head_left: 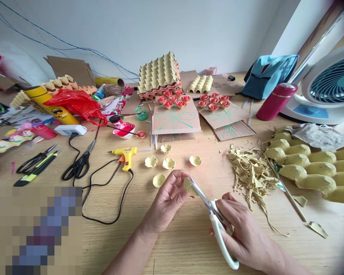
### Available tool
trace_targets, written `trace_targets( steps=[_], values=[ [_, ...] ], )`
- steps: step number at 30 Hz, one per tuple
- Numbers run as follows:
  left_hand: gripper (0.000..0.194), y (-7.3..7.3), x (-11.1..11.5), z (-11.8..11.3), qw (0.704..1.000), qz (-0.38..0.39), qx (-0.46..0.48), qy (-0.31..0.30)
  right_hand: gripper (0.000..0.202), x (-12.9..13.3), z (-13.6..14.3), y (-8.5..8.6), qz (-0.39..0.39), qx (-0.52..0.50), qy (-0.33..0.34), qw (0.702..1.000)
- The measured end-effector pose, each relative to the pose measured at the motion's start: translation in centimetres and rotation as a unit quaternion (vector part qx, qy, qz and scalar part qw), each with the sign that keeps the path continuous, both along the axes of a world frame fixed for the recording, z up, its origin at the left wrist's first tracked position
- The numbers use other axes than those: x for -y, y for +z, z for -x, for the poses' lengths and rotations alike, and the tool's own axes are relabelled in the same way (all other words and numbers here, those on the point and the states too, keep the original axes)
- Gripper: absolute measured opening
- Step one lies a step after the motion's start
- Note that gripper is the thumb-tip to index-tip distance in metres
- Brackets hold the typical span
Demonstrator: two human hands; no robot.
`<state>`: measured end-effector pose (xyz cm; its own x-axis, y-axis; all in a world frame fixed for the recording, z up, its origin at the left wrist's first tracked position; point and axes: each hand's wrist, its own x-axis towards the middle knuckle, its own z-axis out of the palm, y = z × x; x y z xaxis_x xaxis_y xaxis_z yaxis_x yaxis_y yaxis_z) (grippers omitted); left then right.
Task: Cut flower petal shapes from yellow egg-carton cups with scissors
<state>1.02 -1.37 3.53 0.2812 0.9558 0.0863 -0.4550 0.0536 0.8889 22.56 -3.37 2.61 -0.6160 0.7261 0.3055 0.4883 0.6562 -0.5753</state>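
My left hand pinches a small yellow egg-carton cup between thumb and fingers. In my right hand are white-handled scissors, their blades at the cup's right edge. Whether the blades are fully closed is hard to tell. Just beyond my left hand lies a plain round cup. Several cups cut into petal shapes, one of them a petalled cup, rest on the table behind it. A heap of yellow carton trimmings lies to the right of my hands.
A yellow glue gun with a black cord, black scissors and a cutter lie left. Red paper flowers stand on cardboard behind. At right are an egg tray, a magenta bottle and a fan.
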Motion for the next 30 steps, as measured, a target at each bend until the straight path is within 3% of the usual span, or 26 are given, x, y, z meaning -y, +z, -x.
trace_targets(
  steps=[17, 24, 30],
  values=[
    [0.026, -0.39, -0.20, 0.64, 0.992, -0.060, -0.091, 0.065, 0.030, 0.15, -0.02, -0.18, 0.002, 0.005, -0.013, 1.000],
    [0.026, -0.11, -0.30, 0.24, 0.990, -0.036, -0.050, 0.126, 0.028, 0.04, 0.03, -0.27, 0.001, 0.014, -0.019, 1.000],
    [0.019, 0.03, -0.33, 0.19, 0.987, -0.072, -0.079, 0.116, 0.023, -0.19, 0.22, -0.19, 0.013, 0.017, -0.033, 0.999]
  ],
)
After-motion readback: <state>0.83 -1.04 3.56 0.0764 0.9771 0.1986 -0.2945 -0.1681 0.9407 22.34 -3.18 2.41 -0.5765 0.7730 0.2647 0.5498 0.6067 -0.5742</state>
